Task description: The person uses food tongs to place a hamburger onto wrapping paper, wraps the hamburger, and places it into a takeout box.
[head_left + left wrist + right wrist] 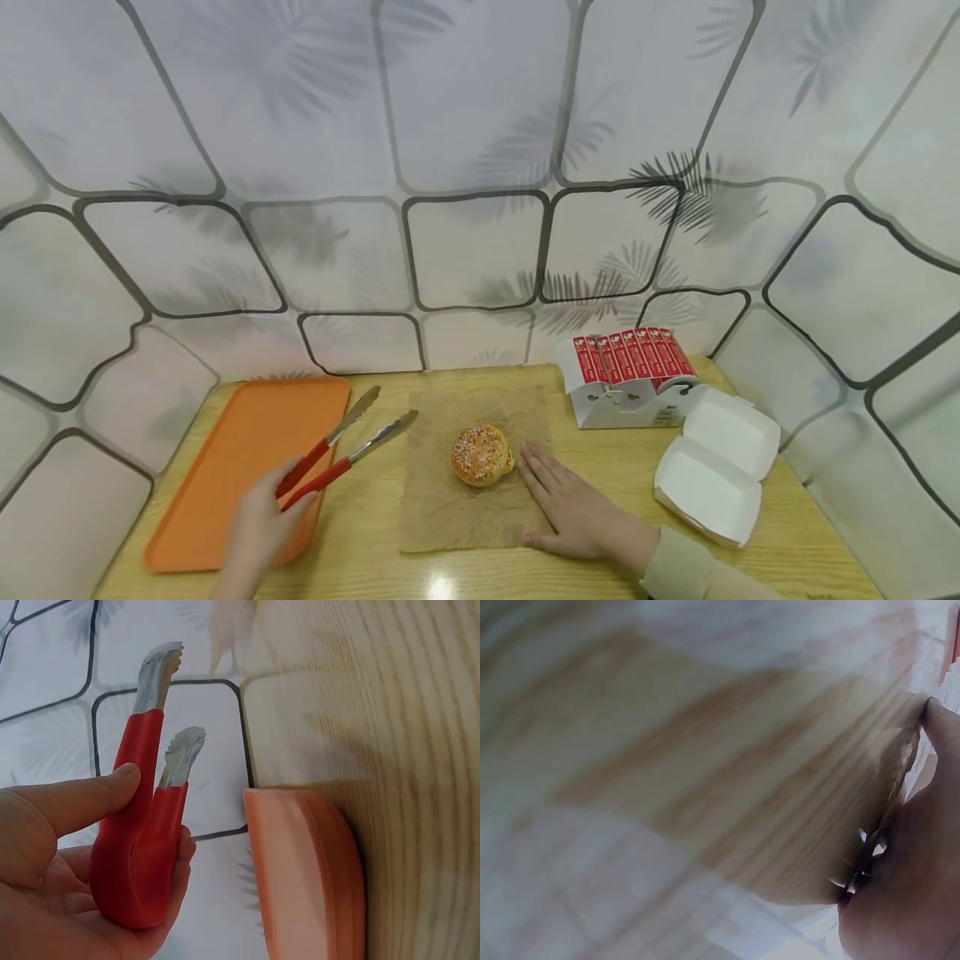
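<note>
Red-handled metal tongs (330, 462) are gripped in my left hand (262, 517), their two arms spread apart and pointing toward the upper right. In the left wrist view the thumb lies along one red arm of the tongs (142, 817) and the fingers curl round the other. A round seeded bun (480, 455), with some yellow filling at its right edge, sits on a square of brown paper (442, 521). My right hand (570, 508) lies flat on the paper's right side, fingers straight, fingertips close beside the bun. The right wrist view is mostly blurred wood grain.
An orange tray (262, 442) lies at the left, below the left hand. At the back right stands a white box (630, 404) holding several red-and-white packets (637, 354). An opened white clamshell container (708, 492) sits at the right. A patterned wall surrounds the wooden table (360, 542).
</note>
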{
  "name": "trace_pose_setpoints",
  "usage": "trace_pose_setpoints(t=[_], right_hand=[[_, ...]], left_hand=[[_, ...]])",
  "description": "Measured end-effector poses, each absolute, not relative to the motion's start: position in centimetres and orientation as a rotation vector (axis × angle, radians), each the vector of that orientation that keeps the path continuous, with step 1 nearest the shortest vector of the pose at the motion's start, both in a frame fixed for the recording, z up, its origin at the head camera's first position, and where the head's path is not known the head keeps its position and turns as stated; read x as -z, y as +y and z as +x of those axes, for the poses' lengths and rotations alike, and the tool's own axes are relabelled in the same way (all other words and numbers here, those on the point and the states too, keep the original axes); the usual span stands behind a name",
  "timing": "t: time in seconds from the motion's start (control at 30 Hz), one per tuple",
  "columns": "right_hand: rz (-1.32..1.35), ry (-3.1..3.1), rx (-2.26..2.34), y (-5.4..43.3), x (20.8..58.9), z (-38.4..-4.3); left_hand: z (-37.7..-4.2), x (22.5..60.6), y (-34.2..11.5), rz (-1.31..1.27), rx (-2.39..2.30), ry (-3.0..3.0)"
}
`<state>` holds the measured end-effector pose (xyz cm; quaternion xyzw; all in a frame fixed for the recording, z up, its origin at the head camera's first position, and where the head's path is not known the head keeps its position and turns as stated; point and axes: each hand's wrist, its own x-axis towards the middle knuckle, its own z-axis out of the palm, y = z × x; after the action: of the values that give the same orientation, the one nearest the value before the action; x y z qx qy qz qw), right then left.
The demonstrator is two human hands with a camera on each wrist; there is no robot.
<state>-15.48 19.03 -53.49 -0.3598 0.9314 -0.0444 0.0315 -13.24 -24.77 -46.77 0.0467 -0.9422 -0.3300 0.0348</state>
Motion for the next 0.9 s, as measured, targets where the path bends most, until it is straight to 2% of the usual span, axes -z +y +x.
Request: trace_pose_setpoints(t=[0.9], right_hand=[[-1.12, 2.884, 0.148, 18.9, 53.4, -15.4]], left_hand=[[-13.0, 48.6, -30.2, 0.383, 0.926, -2.856]])
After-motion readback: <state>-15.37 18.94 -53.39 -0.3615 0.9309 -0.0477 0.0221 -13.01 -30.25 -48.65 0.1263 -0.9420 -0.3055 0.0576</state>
